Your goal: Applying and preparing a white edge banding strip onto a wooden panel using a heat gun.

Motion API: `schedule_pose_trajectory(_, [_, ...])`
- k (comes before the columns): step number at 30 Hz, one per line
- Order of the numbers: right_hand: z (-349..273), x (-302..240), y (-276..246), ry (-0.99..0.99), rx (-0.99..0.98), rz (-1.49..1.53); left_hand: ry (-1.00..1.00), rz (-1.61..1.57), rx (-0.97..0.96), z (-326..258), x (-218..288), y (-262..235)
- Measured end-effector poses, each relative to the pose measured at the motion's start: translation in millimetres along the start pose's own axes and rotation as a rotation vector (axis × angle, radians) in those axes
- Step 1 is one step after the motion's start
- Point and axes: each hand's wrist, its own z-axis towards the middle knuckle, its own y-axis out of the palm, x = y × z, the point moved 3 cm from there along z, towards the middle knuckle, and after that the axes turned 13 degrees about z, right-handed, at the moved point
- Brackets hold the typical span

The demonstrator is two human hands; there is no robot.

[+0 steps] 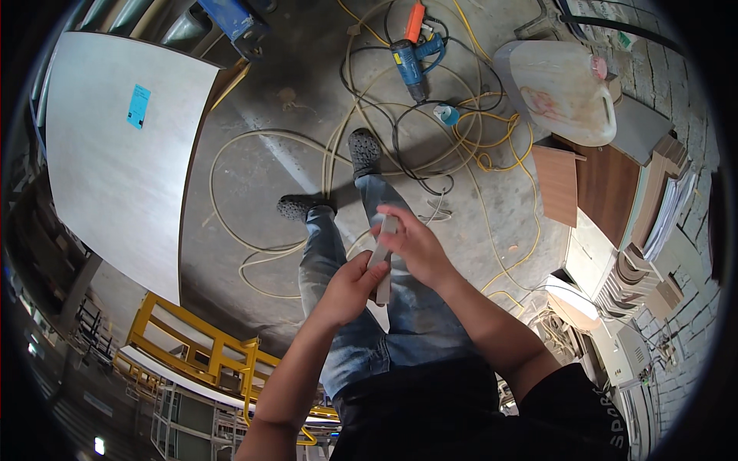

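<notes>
In front of my thighs I hold a short, narrow, pale grey bar [383, 290] tilted nearly lengthwise away from me. I cannot tell its exact kind. My left hand [350, 290] is closed around its lower part, thumb lying across the top. At its far end my right hand [417, 247] has its fingers and thumb around the bar, slightly smeared by motion. Beyond my feet, a blue power tool [410, 67] with a pistol grip lies on the concrete floor next to an orange object [415, 21]. Close to its tip is a small light-blue, round item [446, 115].
Loose hoses and a yellow cord [530, 223] loop across the floor around my feet. A large pale panel [131, 184] stands at left, above a yellow metal frame [196, 346]. At right are a stained plastic jug [550, 88] and board offcuts [607, 184] along a brick wall [703, 307].
</notes>
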Motion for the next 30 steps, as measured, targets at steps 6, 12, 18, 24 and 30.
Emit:
schedule_pose_trajectory(6, [-3, 6, -2, -0.09, 0.09, -0.198, 0.137, 0.787, 0.315, -3, 7, 5])
schedule_pose_trajectory(12, [-2, -3, 2, -0.036, 0.025, -0.124, 0.08, 0.092, 0.132, -1, 6, 4])
schedule_pose_trajectory(18, [-1, 2, 8, -0.026, 0.034, -0.071, 0.078, 0.223, 0.022, -1, 4, 8])
schedule_pose_trajectory(24, [-6, -16, 18, -0.376, 0.023, -0.009, 0.069, 0.152, 0.112, 1, 3, 8])
schedule_pose_trajectory(30, [-10, -6, 1, -0.077, 0.188, 0.04, 0.42, 0.486, 0.049, 11, 7, 27])
